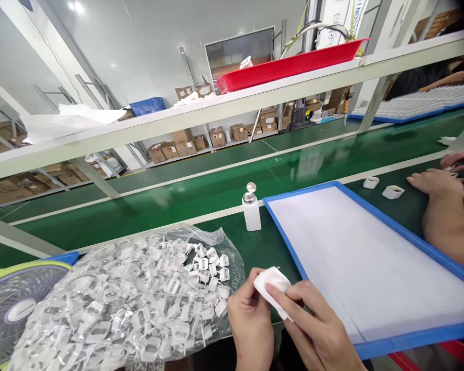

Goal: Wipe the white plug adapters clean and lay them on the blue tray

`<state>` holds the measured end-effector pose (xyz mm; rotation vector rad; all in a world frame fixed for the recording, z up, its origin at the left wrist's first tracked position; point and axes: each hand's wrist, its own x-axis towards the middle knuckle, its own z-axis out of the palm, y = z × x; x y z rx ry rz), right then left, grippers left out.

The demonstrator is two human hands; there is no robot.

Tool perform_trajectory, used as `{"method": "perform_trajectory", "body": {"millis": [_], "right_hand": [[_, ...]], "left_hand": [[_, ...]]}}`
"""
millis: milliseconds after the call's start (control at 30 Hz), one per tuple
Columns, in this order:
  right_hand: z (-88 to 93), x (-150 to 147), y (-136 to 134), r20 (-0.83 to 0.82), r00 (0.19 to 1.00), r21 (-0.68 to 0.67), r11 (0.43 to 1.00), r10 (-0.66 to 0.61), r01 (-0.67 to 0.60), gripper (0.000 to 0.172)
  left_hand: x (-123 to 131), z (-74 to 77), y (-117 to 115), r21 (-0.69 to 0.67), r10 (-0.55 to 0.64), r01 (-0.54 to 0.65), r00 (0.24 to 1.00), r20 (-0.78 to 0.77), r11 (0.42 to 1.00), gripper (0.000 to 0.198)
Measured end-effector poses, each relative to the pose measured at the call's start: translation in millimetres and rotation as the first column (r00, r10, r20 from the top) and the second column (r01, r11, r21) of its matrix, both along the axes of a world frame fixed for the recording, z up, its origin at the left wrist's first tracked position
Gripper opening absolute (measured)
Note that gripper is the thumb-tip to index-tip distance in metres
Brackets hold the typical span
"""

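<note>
Close to the table's front edge, both of my hands meet at a folded white cloth (272, 283). The fingers of my right hand (317, 319) press the cloth from above and from the right. My left hand (251, 314) is closed at the cloth's left side, its fingers curled; what it grips is mostly hidden under the cloth. A thin tip pokes out past the cloth's upper edge. To the left lies a clear plastic bag (232, 247) full of small white plastic housings (174, 286). Beyond my hands stands a white pump bottle (252, 214) with its metal lid flipped up.
A blue-rimmed tray (305, 193) with a white lining lies to the right. Past it are two small white housings (393, 192) and a co-worker's hands (435, 183). A fan (19, 309) stands far left. A shelf (232, 105) with a red tray (294, 67) crosses above.
</note>
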<state>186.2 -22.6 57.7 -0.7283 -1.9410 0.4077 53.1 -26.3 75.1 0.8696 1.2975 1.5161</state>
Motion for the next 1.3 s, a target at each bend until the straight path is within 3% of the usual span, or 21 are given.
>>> {"method": "perform_trajectory", "body": {"millis": [67, 133, 200, 267, 333, 367, 400, 467, 500, 600, 700, 800, 900, 1033, 1133, 1233, 1300], "right_hand": [[-1.8, 4.2, -0.2, -0.047, 0.997, -0.025, 0.998, 0.054, -0.055, 0.053], [-3.3, 9.0, -3.8, -0.096, 0.995, -0.106, 0.994, 0.009, -0.019, 0.043], [-2.2, 12.4, -9.6, -0.137, 0.968, -0.256, 0.951, -0.212, 0.172, 0.027], [2.6, 12.3, -16.0, -0.138, 0.854, -0.388, 0.821, -0.502, 0.419, 0.019], [10.3, 8.4, -20.5, -0.155, 0.74, -0.401, 0.727, -0.654, 0.558, 0.017], [14.3, 5.7, -21.3, -0.178, 0.744, -0.368, 0.745, -0.644, 0.557, 0.015], [18.1, 3.0, -20.8, -0.202, 0.794, -0.306, 0.807, -0.573, 0.505, 0.014], [23.8, -0.4, -16.6, -0.2, 0.922, -0.162, 0.939, -0.333, 0.304, 0.03], [25.4, -0.8, -13.3, -0.167, 0.963, -0.114, 0.974, -0.212, 0.194, 0.042], [26.0, 1.5, -5.0, -0.086, 0.995, -0.128, 0.991, -0.045, 0.033, 0.053], [21.7, 3.8, -5.6, -0.151, 0.987, -0.306, 0.952, -0.062, 0.013, 0.036], [16.6, 5.9, -12.5, -0.266, 0.913, -0.569, 0.815, -0.31, 0.11, 0.024], [15.5, 10.9, -16.8, -0.267, 0.796, -0.691, 0.684, -0.543, 0.235, 0.029], [20.5, 13.3, -15.4, -0.26, 0.786, -0.696, 0.673, -0.56, 0.25, 0.03], [20.3, 9.4, -13.4, -0.3, 0.832, -0.709, 0.693, -0.467, 0.133, 0.031], [13.1, 11.0, -12.8, -0.341, 0.835, -0.767, 0.642, -0.431, 0.018, 0.034], [7.6, 19.3, -12.5, -0.388, 0.741, -0.813, 0.582, -0.548, 0.005, 0.037]], "left_hand": [[3.4, 0.6, -0.8, -0.044, -0.055, 0.069, 0.965, 0.257, 0.997, 0.021], [3.9, 0.0, -2.1, -0.106, -0.055, 0.123, 0.869, 0.493, 0.987, 0.031], [1.6, 0.3, -3.9, -0.169, -0.007, 0.144, 0.781, 0.625, 0.975, 0.034], [-1.5, 2.0, -5.8, -0.201, 0.022, 0.157, 0.735, 0.678, 0.967, 0.027], [-3.1, 4.5, -7.0, -0.206, 0.016, 0.187, 0.703, 0.712, 0.961, 0.024], [-3.0, 5.5, -7.2, -0.199, -0.004, 0.215, 0.689, 0.725, 0.956, 0.026], [-2.3, 6.2, -7.3, -0.188, -0.03, 0.244, 0.679, 0.733, 0.951, 0.028], [0.7, 6.3, -7.2, -0.143, -0.097, 0.288, 0.68, 0.727, 0.947, 0.033], [2.6, 5.7, -7.2, -0.115, -0.132, 0.301, 0.688, 0.713, 0.947, 0.035], [7.7, 1.7, -7.5, -0.073, -0.174, 0.296, 0.724, 0.668, 0.952, 0.037], [10.7, -0.2, -6.3, -0.171, -0.071, 0.277, 0.689, 0.721, 0.946, 0.024], [11.5, 4.9, -2.4, -0.309, 0.091, 0.27, 0.6, 0.795, 0.912, 0.011], [12.1, 11.4, 1.6, -0.343, 0.146, 0.265, 0.56, 0.816, 0.901, 0.027], [19.8, 5.5, 1.3, -0.326, 0.102, 0.269, 0.609, 0.786, 0.906, 0.02], [31.3, -5.8, -0.1, -0.204, -0.033, 0.231, 0.733, 0.68, 0.951, 0.024], [45.1, -12.5, 11.0, -0.054, -0.177, 0.215, 0.9, 0.399, 0.975, 0.025], [59.3, -15.4, 30.5, -0.004, -0.231, 0.234, 0.963, 0.142, 0.972, 0.014]]}}
